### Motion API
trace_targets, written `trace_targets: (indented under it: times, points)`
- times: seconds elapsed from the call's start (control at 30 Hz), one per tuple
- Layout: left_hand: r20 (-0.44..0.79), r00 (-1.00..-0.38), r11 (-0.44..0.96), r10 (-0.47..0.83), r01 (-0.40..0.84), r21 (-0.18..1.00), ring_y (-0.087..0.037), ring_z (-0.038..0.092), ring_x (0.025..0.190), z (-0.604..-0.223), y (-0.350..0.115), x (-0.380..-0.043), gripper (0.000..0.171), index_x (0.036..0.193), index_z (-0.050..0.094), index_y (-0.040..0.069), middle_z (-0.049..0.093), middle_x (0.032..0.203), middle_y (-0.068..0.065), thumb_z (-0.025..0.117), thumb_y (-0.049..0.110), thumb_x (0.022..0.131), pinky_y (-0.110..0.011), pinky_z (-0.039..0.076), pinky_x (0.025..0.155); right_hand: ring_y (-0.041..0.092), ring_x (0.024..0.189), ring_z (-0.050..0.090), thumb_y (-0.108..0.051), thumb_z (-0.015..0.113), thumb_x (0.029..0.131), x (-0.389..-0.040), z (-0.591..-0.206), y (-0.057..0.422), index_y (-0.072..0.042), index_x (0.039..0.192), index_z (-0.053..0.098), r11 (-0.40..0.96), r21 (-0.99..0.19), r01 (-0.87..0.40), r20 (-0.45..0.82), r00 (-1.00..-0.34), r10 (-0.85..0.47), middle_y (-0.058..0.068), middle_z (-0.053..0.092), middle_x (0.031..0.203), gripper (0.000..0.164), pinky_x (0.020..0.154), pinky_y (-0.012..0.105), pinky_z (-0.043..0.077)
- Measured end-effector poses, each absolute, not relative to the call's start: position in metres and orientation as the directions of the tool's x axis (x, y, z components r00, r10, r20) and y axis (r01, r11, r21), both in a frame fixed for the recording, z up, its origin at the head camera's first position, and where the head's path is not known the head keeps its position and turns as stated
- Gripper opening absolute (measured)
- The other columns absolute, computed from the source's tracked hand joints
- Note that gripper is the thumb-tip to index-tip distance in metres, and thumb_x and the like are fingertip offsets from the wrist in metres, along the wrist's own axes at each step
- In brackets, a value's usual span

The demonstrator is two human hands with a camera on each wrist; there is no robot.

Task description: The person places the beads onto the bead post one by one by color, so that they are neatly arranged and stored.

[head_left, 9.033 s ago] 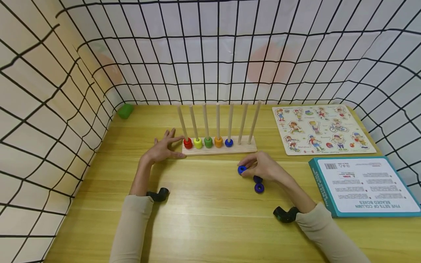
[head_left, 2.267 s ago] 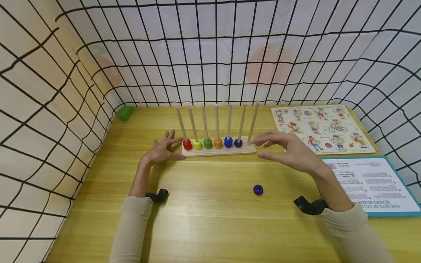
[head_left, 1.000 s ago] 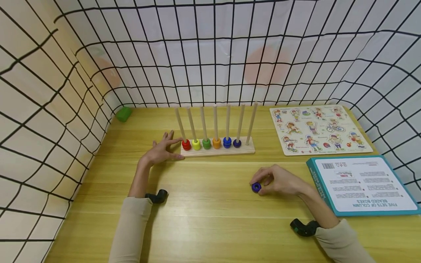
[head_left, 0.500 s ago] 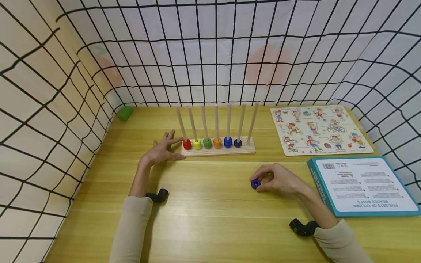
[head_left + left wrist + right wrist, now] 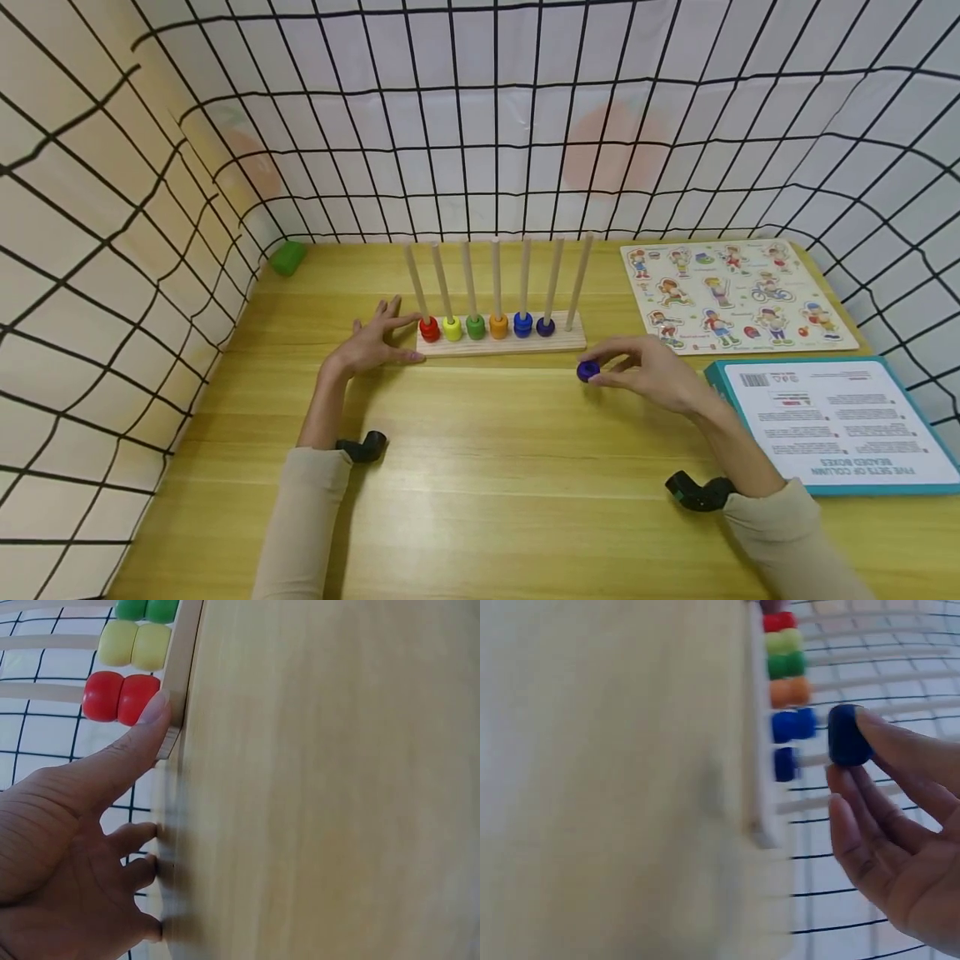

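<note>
A wooden bead rack (image 5: 495, 345) with a row of upright pegs stands mid-table. Its first pegs carry pairs of red (image 5: 101, 696), yellow (image 5: 452, 328), green (image 5: 476, 327), orange (image 5: 498, 326) and blue beads (image 5: 522, 325). One dark blue bead (image 5: 546, 327) sits on the sixth peg; the rightmost peg (image 5: 580, 283) is bare. My left hand (image 5: 366, 343) rests fairly straight fingers at the rack's left end, thumb touching the base in the left wrist view. My right hand (image 5: 654, 375) pinches another dark blue bead (image 5: 847, 739) between thumb and fingers, in front of the rack's right end.
A picture puzzle board (image 5: 738, 300) lies at the back right. Nearer, a teal-edged box (image 5: 840, 425) lies flat on the table. A green block (image 5: 287, 257) sits in the far left corner. Black wire mesh (image 5: 495, 150) encloses the back and sides.
Over these seconds, a second blue bead and one dark blue bead came onto the pegs. My right hand then took the last loose bead from the table and carried it toward the rack.
</note>
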State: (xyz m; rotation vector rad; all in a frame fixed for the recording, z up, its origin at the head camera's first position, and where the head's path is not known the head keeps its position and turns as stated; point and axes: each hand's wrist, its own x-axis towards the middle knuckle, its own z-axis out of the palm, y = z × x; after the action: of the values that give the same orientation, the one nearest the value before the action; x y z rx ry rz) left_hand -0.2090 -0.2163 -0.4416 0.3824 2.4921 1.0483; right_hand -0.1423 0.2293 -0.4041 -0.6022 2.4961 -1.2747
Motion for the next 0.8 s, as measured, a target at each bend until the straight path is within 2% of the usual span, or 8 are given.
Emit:
trace_targets:
  times: [0.13, 0.3, 0.4, 0.57, 0.63, 0.8]
  points:
    - [-0.259, -0.878, 0.679, 0.404, 0.097, 0.728, -0.04, -0.019, 0.16, -0.443, -0.215, -0.21, 0.077, 0.159, 0.041, 0.011, -0.007, 0.174, -0.019, 0.078, 0.027, 0.093, -0.075, -0.023, 0.116, 0.009, 0.103, 0.068, -0.011, 0.073, 0.097, -0.151, -0.374, 0.229, -0.007, 0.125, 0.074, 0.47, -0.833, -0.292, 0.099, -0.914, -0.393, 0.008, 0.074, 0.121, 0.028, 0.086, 0.02, 0.058]
    - [-0.256, -0.879, 0.678, 0.403, 0.098, 0.728, -0.04, -0.019, 0.16, -0.442, -0.216, -0.209, 0.077, 0.159, 0.041, 0.011, -0.007, 0.174, -0.019, 0.078, 0.027, 0.093, -0.075, -0.023, 0.116, 0.007, 0.1, 0.068, -0.005, 0.075, 0.094, -0.167, -0.326, 0.223, -0.005, 0.124, 0.074, 0.407, -0.836, -0.369, 0.28, -0.923, -0.262, -0.007, 0.072, 0.119, 0.03, 0.087, 0.015, 0.055]
    - [-0.26, -0.879, 0.679, 0.401, 0.094, 0.728, -0.04, -0.019, 0.16, -0.442, -0.218, -0.209, 0.078, 0.159, 0.041, 0.011, -0.007, 0.174, -0.019, 0.078, 0.028, 0.093, -0.075, -0.023, 0.116, 0.008, 0.102, 0.068, -0.007, 0.077, 0.092, -0.179, -0.303, 0.214, -0.006, 0.124, 0.075, 0.395, -0.828, -0.398, 0.334, -0.916, -0.223, -0.014, 0.071, 0.117, 0.032, 0.092, 0.016, 0.052]
    - [-0.259, -0.881, 0.685, 0.397, 0.097, 0.722, -0.04, -0.019, 0.16, -0.443, -0.219, -0.209, 0.078, 0.159, 0.041, 0.013, -0.007, 0.175, -0.018, 0.079, 0.029, 0.093, -0.074, -0.023, 0.117, 0.006, 0.105, 0.068, -0.01, 0.077, 0.093, -0.196, -0.285, 0.201, -0.009, 0.124, 0.076, 0.404, -0.82, -0.406, 0.335, -0.912, -0.235, -0.008, 0.07, 0.12, 0.032, 0.091, 0.015, 0.052]
    - [-0.259, -0.881, 0.688, 0.396, 0.098, 0.719, -0.039, -0.019, 0.16, -0.443, -0.218, -0.209, 0.078, 0.16, 0.041, 0.014, -0.007, 0.175, -0.018, 0.079, 0.029, 0.093, -0.074, -0.023, 0.117, 0.005, 0.105, 0.067, -0.011, 0.077, 0.094, -0.2, -0.285, 0.196, -0.01, 0.125, 0.076, 0.417, -0.815, -0.403, 0.325, -0.913, -0.247, -0.005, 0.069, 0.124, 0.031, 0.088, 0.013, 0.053]
    - [-0.263, -0.88, 0.69, 0.395, 0.095, 0.717, -0.04, -0.019, 0.16, -0.441, -0.217, -0.209, 0.078, 0.16, 0.04, 0.014, -0.007, 0.175, -0.018, 0.078, 0.029, 0.094, -0.074, -0.023, 0.117, 0.001, 0.106, 0.065, -0.016, 0.076, 0.095, -0.209, -0.286, 0.188, -0.013, 0.127, 0.075, 0.458, -0.806, -0.376, 0.288, -0.924, -0.251, 0.001, 0.067, 0.13, 0.032, 0.09, 0.013, 0.052]
